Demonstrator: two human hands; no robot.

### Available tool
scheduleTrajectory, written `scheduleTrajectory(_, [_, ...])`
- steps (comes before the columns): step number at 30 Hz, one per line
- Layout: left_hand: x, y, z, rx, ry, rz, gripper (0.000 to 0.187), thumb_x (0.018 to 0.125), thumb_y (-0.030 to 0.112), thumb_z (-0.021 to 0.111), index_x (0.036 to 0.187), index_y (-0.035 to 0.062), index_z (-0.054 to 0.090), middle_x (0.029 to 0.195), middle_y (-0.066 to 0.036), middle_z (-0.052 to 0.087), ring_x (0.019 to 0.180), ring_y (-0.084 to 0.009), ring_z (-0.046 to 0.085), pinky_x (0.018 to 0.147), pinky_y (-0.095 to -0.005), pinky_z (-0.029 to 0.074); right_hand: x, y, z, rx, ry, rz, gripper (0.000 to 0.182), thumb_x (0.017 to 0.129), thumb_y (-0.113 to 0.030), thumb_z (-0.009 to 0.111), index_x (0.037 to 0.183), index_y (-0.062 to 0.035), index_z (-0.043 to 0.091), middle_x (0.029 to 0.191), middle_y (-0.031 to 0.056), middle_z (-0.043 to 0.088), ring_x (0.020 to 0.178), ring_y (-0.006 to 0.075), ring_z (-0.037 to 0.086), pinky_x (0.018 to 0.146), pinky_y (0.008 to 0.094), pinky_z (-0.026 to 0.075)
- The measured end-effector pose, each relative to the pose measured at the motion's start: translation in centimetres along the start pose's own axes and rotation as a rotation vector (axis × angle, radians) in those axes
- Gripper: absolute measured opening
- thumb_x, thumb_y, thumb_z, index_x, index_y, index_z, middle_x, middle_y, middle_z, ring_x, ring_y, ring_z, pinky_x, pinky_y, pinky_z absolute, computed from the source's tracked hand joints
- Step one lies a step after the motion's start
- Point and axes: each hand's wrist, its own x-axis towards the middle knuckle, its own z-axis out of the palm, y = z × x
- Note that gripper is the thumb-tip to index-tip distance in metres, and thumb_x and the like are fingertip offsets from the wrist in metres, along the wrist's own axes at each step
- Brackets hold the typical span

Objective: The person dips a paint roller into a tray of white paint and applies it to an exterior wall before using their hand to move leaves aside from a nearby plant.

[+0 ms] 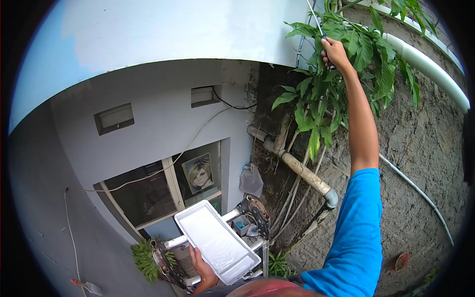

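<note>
Right hand (334, 53) wraps the handle of a thin-shafted tool (315, 19), slanting up-left beside the white wall (198, 29), its tip unseen. Well below and leftward, the left hand (202, 266) holds a paint tray (241, 270), long axis running down-right.

Glossy plastic tray (215, 241), matt cloth sleeve (357, 222), rough wall (415, 143).

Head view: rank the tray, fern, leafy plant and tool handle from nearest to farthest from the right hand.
1. Tool handle, gripped in the right hand.
2. Leafy plant, close behind that hand.
3. Tray, lower centre, at the left hand.
4. Fern, lower left.
</note>
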Motion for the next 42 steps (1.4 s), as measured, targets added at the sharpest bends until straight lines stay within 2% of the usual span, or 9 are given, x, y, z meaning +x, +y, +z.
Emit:
scheduleTrajectory(5, [0.2,-0.4,-0.5,-0.050,-0.033,-0.022,0.051,0.101,0.024,0.039,0.147,0.0021,0.031,0.136,-0.015,0.048,0.119,-0.0245,0.052,0.100,-0.0332,0.040,-4.1,2.1,0.6,0.022,0.015,0.050,0.033,0.099,-0.026,0.050,0.124,-0.0068,0.057,0.062,0.0008,0.052,0.044,0.0097,0.048,0.039,0.0281,0.043])
scheduleTrajectory(14, [0.5,-0.7,-0.6,-0.090,-0.058,-0.018,0.054,0.101,0.025,0.040,0.147,-0.0004,0.028,0.138,-0.017,0.046,0.119,-0.0253,0.052,0.101,-0.0330,0.039,-4.3,-3.3,3.2,0.128,0.043,0.053,0.031,0.097,-0.023,0.052,0.114,0.0023,0.059,0.064,0.0042,0.055,0.046,0.0115,0.051,0.040,0.0293,0.046])
scheduleTrajectory(17, [0.3,-0.6,-0.6,-0.095,-0.055,-0.019,0.054,0.101,0.025,0.040,0.147,-0.0007,0.028,0.138,-0.017,0.046,0.119,-0.0252,0.052,0.101,-0.0330,0.040,-2.3,-5.7,3.9,0.130,0.060,0.066,0.031,0.099,-0.022,0.051,0.121,-0.0016,0.056,0.064,0.0015,0.051,0.047,0.0092,0.048,0.041,0.0274,0.043])
scheduleTrajectory(20, [0.5,-0.6,-0.6,-0.077,-0.044,-0.016,0.054,0.101,0.025,0.040,0.147,-0.0007,0.028,0.138,-0.018,0.046,0.120,-0.0251,0.051,0.101,-0.0330,0.040,1.8,-7.2,3.6,0.106,0.070,0.013,0.029,0.098,-0.021,0.054,0.115,0.0026,0.056,0.066,0.0034,0.053,0.049,0.0109,0.049,0.042,0.0289,0.045])
scheduleTrajectory(25, [0.5,-0.6,-0.6,-0.078,-0.055,-0.017,0.053,0.101,0.025,0.040,0.147,-0.0003,0.029,0.138,-0.017,0.046,0.120,-0.0248,0.051,0.101,-0.0329,0.039,5.7,-5.1,3.6,0.036,0.106,-0.058,0.024,0.096,-0.022,0.056,0.100,0.0011,0.059,0.065,0.0031,0.054,0.048,0.0107,0.051,0.043,0.0285,0.046])
scheduleTrajectory(34, [0.0,0.4,0.4,-0.038,-0.013,-0.025,0.051,0.101,0.023,0.039,0.147,0.0027,0.030,0.137,-0.017,0.048,0.118,-0.0265,0.053,0.099,-0.0337,0.042,-0.8,0.2,0.6,-0.050,0.067,-0.065,0.027,0.096,-0.022,0.055,0.110,-0.0011,0.062,0.059,0.0023,0.052,0.043,0.0110,0.050,0.036,0.0287,0.042])
scheduleTrajectory(36, [0.0,0.3,0.2,-0.041,-0.010,-0.035,0.052,0.101,0.023,0.039,0.147,0.0035,0.029,0.137,-0.017,0.048,0.118,-0.0269,0.054,0.099,-0.0341,0.042,0.0,-0.7,-0.5,-0.075,0.040,-0.054,0.029,0.096,-0.023,0.056,0.115,-0.0024,0.062,0.059,0.0017,0.051,0.043,0.0101,0.050,0.036,0.0281,0.042])
scheduleTrajectory(39, [0.0,0.2,0.2,-0.062,-0.020,-0.020,0.052,0.101,0.024,0.039,0.147,0.0026,0.029,0.137,-0.017,0.048,0.118,-0.0265,0.054,0.099,-0.0339,0.042,3.8,-3.3,-1.6,-0.150,0.037,-0.136,0.027,0.096,-0.025,0.055,0.105,0.0000,0.061,0.060,0.0020,0.052,0.043,0.0105,0.050,0.039,0.0284,0.044])
scheduleTrajectory(42, [-0.1,0.3,0.4,-0.031,0.021,-0.028,0.052,0.101,0.024,0.040,0.147,0.0013,0.030,0.136,-0.016,0.049,0.117,-0.0254,0.054,0.099,-0.0333,0.041,7.9,-6.3,-1.9,-0.124,0.012,-0.120,0.031,0.097,-0.028,0.055,0.115,-0.0031,0.059,0.064,-0.0006,0.052,0.047,0.0075,0.050,0.042,0.0257,0.045])
